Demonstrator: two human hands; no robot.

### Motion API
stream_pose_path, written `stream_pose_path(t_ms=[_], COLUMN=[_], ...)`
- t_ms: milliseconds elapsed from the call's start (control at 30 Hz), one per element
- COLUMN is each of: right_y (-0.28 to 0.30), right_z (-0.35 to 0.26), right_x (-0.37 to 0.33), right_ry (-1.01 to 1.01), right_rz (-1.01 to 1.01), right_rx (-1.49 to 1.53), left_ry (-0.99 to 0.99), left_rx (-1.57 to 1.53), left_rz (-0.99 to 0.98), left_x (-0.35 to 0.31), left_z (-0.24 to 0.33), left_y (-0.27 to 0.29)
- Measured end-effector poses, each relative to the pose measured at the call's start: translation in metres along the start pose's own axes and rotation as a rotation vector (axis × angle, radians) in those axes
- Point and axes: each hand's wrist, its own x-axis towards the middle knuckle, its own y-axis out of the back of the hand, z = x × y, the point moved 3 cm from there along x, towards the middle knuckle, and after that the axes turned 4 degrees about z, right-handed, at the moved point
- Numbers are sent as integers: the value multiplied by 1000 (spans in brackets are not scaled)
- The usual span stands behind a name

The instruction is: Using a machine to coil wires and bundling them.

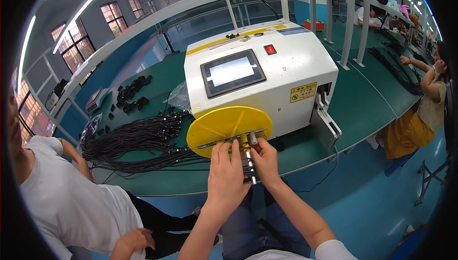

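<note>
My left hand (225, 176) is at the lower edge of a yellow disc (229, 122), its fingers together and pointing up against the slot there. What lies under its fingertips is hidden. Just to the right, my right hand (266, 162) is closed, fingers bent beside the metal rods; what it pinches cannot be made out. A shiny metal rod (253, 180) projects toward me between the hands, with black cable (250, 168) looped around it. The disc is mounted on the front of a white winding machine (267, 76) with a lit screen (232, 72).
Bundled black cables (138, 138) lie left of the machine, with black coils (131, 93) behind them on the green table (298, 163). A metal bracket (327, 124) sticks out at the machine's right. One person (71, 188) stands close on my left; another (429, 102) sits far right.
</note>
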Motion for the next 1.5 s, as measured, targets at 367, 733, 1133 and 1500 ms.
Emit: stream_pose_path(t_ms=[367,733,1133,1500], right_y=[-10,-5,11,25], right_z=[0,-5,-14,1], right_x=[-16,-14,-37,-36], right_ry=[-312,-388,-256,-241], right_rz=[81,100,51,-124], right_rx=[566,637,501,431], left_ry=[-41,-30,3,-53], left_rx=[-46,6,-94,75], left_rz=[6,13,-100,85], left_x=[4,10,0,-4], left_z=[-5,3,10,3], left_y=[0,-9,3,-18])
